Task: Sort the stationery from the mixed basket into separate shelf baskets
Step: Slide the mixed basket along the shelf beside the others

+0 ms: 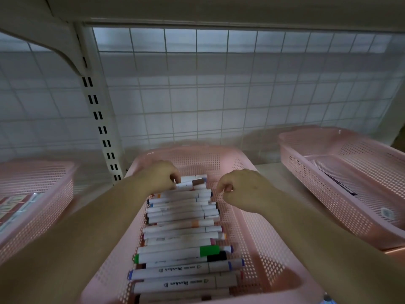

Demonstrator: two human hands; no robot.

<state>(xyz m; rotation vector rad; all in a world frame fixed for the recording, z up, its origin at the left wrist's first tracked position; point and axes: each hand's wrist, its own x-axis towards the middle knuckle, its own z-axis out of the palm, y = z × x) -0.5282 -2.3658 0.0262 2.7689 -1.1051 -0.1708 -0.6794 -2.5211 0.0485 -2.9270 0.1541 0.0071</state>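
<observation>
Your middle basket [252, 238] already holds a long row of markers [182, 238], so marker sorting looks well along. At the row's far end your left hand [157, 175] pinches a brown-capped marker [192, 184]; your right hand [243, 187] sits curled beside it, nothing visible inside. The mixed basket is out of view, so can't tell what's left.

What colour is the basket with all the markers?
The basket is pink; head view.

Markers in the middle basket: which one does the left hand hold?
The brown-capped marker at the row's far end; only it is pinched by the left hand.
</observation>
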